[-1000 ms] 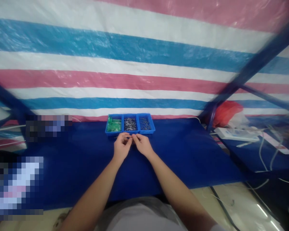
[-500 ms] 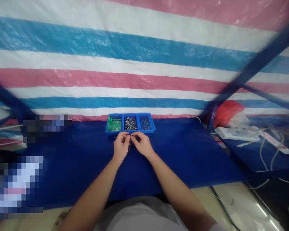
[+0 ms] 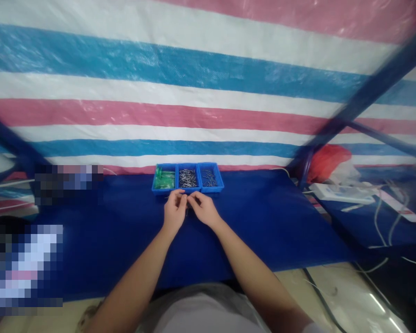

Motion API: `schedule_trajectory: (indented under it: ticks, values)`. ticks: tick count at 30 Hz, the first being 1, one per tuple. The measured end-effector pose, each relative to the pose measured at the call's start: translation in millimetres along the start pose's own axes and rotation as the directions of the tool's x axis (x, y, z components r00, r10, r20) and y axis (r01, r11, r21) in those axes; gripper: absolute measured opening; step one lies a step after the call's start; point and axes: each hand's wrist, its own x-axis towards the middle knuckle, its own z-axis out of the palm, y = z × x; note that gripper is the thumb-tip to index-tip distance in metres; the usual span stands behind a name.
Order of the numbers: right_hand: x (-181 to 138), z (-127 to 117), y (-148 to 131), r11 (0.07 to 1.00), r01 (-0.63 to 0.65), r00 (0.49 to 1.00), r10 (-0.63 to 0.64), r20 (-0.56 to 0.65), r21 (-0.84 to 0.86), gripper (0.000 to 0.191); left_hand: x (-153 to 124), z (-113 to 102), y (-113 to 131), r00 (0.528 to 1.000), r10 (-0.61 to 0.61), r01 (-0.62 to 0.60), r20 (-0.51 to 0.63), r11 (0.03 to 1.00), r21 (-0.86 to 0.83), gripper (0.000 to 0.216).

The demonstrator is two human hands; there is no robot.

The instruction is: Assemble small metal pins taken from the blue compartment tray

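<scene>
My left hand [image 3: 175,212] and my right hand [image 3: 204,209] meet over the blue tabletop [image 3: 263,222], fingertips pinched together. Between and just below the fingers show thin dark bits, too small to name. Right behind the hands stand three joined blue bins [image 3: 213,189]. Green plastic-looking pieces [image 3: 165,180] lie in the left bin, a pile of short metal pins or screws [image 3: 187,178] in the middle one, and fewer thin metal pieces [image 3: 209,178] in the right one.
A striped plastic sheet [image 3: 194,92] hangs behind the table. To the right are a dark blue frame post [image 3: 333,125], a red bag [image 3: 331,162], a white power strip [image 3: 343,193] and loose cables [image 3: 377,217]. Blurred-out patches cover the left side.
Both hands stay in nearly the same place; the right fingers appear slightly more closed in. The bins have not moved.
</scene>
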Motion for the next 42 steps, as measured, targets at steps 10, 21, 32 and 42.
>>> schedule_trajectory:
  ticks: [10, 21, 32, 42]
  values:
    - [1.8, -2.0, 2.7, 0.997, -0.067, 0.997, 0.066, -0.045, -0.024, 0.044, -1.0, 3.8, 5.7, 1.0, 0.027, -0.027, 0.005, 0.995, -0.092, 0.027]
    - [1.4, 1.6, 3.4, 0.998, 0.038, 0.994, -0.032, -0.106, 0.047, 0.021, 2.4, 0.3, 1.8, 0.999, 0.042, -0.042, -0.02, 0.999, -0.013, 0.021]
    - [2.3, 1.5, 5.9, 0.996, 0.055, 0.996, -0.06, -0.068, -0.073, 0.018, 1.2, 0.1, 0.8, 0.999, -0.001, 0.001, -0.039, 1.0, 0.0, 0.027]
    - [2.7, -0.5, 5.9, 0.994, -0.029, 0.995, 0.02, -0.094, -0.105, 0.037, -0.9, 4.1, 3.8, 0.999, 0.018, -0.014, 0.033, 0.995, -0.102, 0.033]
